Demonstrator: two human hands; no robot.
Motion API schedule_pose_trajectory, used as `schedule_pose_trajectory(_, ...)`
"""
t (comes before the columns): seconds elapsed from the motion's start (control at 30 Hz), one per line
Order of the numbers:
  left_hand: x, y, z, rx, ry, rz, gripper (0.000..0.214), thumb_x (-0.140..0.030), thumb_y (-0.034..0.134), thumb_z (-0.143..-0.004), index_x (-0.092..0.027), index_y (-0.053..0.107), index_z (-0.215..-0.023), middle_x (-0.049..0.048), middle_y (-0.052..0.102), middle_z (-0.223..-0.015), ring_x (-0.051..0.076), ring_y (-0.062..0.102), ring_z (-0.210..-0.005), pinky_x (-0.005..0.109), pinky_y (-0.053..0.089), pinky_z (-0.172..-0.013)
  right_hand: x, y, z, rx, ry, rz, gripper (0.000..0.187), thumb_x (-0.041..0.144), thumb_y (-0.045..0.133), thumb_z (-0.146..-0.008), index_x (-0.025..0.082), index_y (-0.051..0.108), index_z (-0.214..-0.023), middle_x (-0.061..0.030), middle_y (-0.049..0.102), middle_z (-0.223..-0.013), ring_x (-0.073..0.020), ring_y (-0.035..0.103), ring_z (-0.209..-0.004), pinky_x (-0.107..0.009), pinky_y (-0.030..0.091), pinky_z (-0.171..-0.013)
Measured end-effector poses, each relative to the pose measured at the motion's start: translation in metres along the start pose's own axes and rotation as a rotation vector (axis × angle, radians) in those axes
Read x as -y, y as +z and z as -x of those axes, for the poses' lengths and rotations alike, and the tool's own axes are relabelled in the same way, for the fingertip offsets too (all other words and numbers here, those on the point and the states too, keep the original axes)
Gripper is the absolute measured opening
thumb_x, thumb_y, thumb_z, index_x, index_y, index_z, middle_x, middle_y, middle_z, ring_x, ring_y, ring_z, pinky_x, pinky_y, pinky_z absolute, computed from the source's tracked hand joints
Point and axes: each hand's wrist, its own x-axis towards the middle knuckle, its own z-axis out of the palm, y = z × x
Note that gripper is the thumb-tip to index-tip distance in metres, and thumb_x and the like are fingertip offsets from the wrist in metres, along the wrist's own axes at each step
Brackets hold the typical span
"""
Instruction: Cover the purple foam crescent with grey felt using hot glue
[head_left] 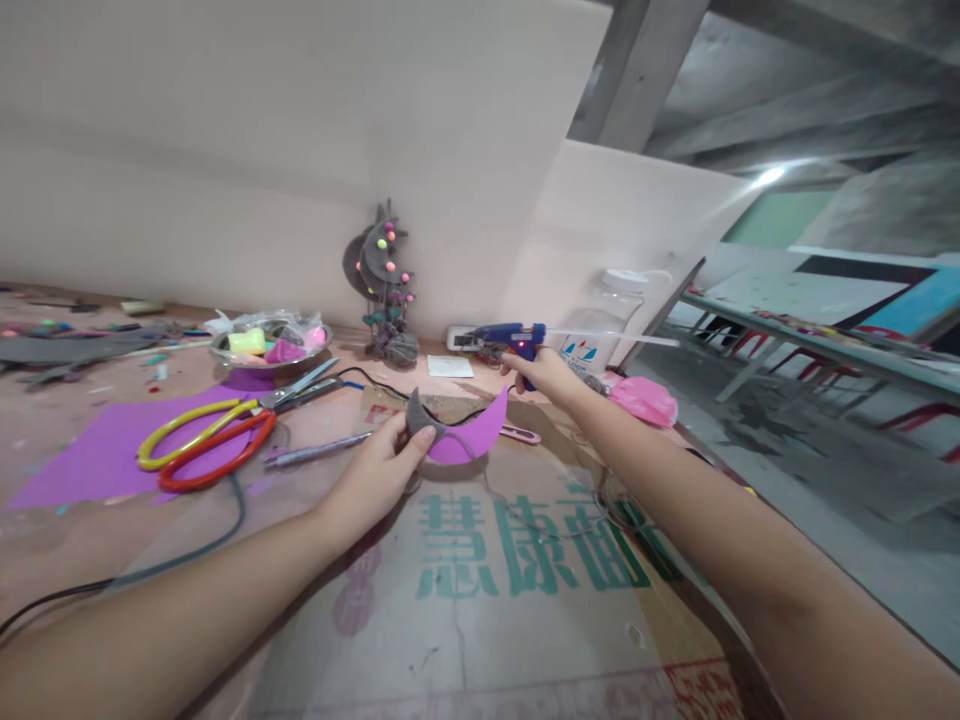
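Observation:
Between the thumb and fingers of my left hand (394,460) is a crescent cutout (472,437), purple over most of its face with dark grey at the left tip. My right hand (541,368) is wrapped round the handle of a blue glue gun (510,338), whose nozzle points left and whose long clear glue stick (615,336) sticks out to the right. The gun is above and behind the crescent, apart from it. A pink utility knife (520,434) lies just behind the crescent's right side, and a pen (319,450) lies left of my left hand.
Scissors with yellow and red handles (217,440) rest on purple sheets (97,445) at left. Behind are a bowl of soft colored pieces (274,345), a grey crescent ornament (382,285), a white card (450,366) and a clear bottle (604,310). Printed cardboard (480,640) covers the table.

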Motion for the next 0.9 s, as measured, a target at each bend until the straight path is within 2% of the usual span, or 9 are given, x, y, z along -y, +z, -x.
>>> schedule_pose_trajectory(0.03,-0.001,0.000,0.000,0.013,-0.014,0.000,0.024,-0.041,0.055,-0.080,-0.018,0.060,-0.086,-0.0007,0.056,-0.059,0.016,0.053,-0.056,0.025,0.040,-0.053,0.004,-0.006,0.009,-0.004,-0.020,-0.031,0.027,0.036,0.054,-0.086,0.011,0.065,-0.083,0.0005,0.057,-0.051,-0.0101,0.054,-0.045,-0.022,0.044,-0.049)
schedule_pose_trajectory(0.1,-0.001,-0.001,0.001,0.049,-0.048,0.005,0.025,-0.041,0.054,-0.081,-0.017,0.058,-0.086,-0.0016,0.054,-0.058,0.014,0.049,-0.052,0.023,0.037,-0.050,0.013,-0.016,0.032,-0.031,-0.057,-0.088,0.027,0.036,0.053,-0.084,0.012,0.066,-0.087,-0.0010,0.060,-0.052,-0.0113,0.056,-0.049,-0.022,0.045,-0.052)
schedule_pose_trajectory(0.17,-0.001,-0.001,0.002,0.066,-0.072,0.024,0.024,-0.040,0.054,-0.081,-0.017,0.056,-0.086,-0.0032,0.050,-0.057,0.011,0.043,-0.047,0.021,0.033,-0.046,0.021,-0.021,0.059,-0.088,-0.088,-0.145,0.027,0.035,0.051,-0.083,0.014,0.064,-0.094,-0.0049,0.068,-0.071,-0.0128,0.062,-0.062,-0.022,0.048,-0.060)
schedule_pose_trajectory(0.23,0.001,-0.001,0.002,0.075,-0.097,0.066,0.023,-0.040,0.054,-0.082,-0.018,0.052,-0.084,-0.0057,0.044,-0.056,0.008,0.036,-0.043,0.020,0.028,-0.042,0.028,-0.020,0.086,-0.159,-0.135,-0.243,0.024,0.035,0.055,-0.081,0.015,0.062,-0.091,-0.0069,0.068,-0.086,-0.0131,0.061,-0.066,-0.023,0.049,-0.061)
schedule_pose_trajectory(0.33,0.004,0.000,0.001,0.097,-0.129,0.123,0.022,-0.041,0.053,-0.083,-0.019,0.048,-0.083,-0.0081,0.035,-0.056,0.006,0.030,-0.040,0.018,0.024,-0.039,0.031,-0.012,0.118,-0.076,-0.127,-0.275,0.023,0.039,0.058,-0.078,0.017,0.060,-0.083,-0.0046,0.066,-0.078,-0.0135,0.059,-0.062,-0.026,0.049,-0.063)
schedule_pose_trajectory(0.4,0.005,0.000,0.001,0.094,-0.137,0.121,0.022,-0.041,0.055,-0.082,-0.019,0.049,-0.082,-0.0078,0.036,-0.056,0.006,0.031,-0.041,0.018,0.024,-0.039,0.025,-0.004,0.132,-0.014,-0.102,-0.211,0.026,0.044,0.057,-0.079,0.018,0.060,-0.078,-0.0033,0.064,-0.074,-0.0145,0.058,-0.063,-0.027,0.049,-0.063)
schedule_pose_trajectory(0.5,0.002,0.000,0.001,0.053,-0.126,0.095,0.020,-0.037,0.059,-0.079,-0.018,0.054,-0.080,-0.0056,0.043,-0.055,0.008,0.036,-0.043,0.019,0.026,-0.040,0.013,0.007,0.142,0.029,-0.089,-0.121,0.029,0.048,0.054,-0.081,0.020,0.062,-0.078,-0.0018,0.063,-0.073,-0.0168,0.059,-0.066,-0.029,0.050,-0.064)
schedule_pose_trajectory(0.67,-0.003,0.001,0.003,0.066,-0.111,0.022,0.015,-0.032,0.061,-0.077,-0.018,0.060,-0.080,-0.0035,0.049,-0.056,0.011,0.043,-0.048,0.020,0.029,-0.042,0.011,0.013,0.146,0.142,-0.174,-0.176,0.022,0.044,0.059,-0.077,0.023,0.065,-0.076,-0.0047,0.069,-0.087,-0.0237,0.065,-0.084,-0.037,0.053,-0.078)
schedule_pose_trajectory(0.9,-0.001,0.001,0.004,0.086,-0.125,0.023,0.019,-0.034,0.060,-0.078,-0.019,0.062,-0.090,-0.0035,0.049,-0.056,0.011,0.042,-0.047,0.019,0.027,-0.041,0.017,0.016,0.144,0.117,-0.110,-0.099,0.026,0.046,0.060,-0.074,0.020,0.059,-0.070,-0.0046,0.064,-0.067,-0.0215,0.062,-0.065,-0.034,0.055,-0.064)
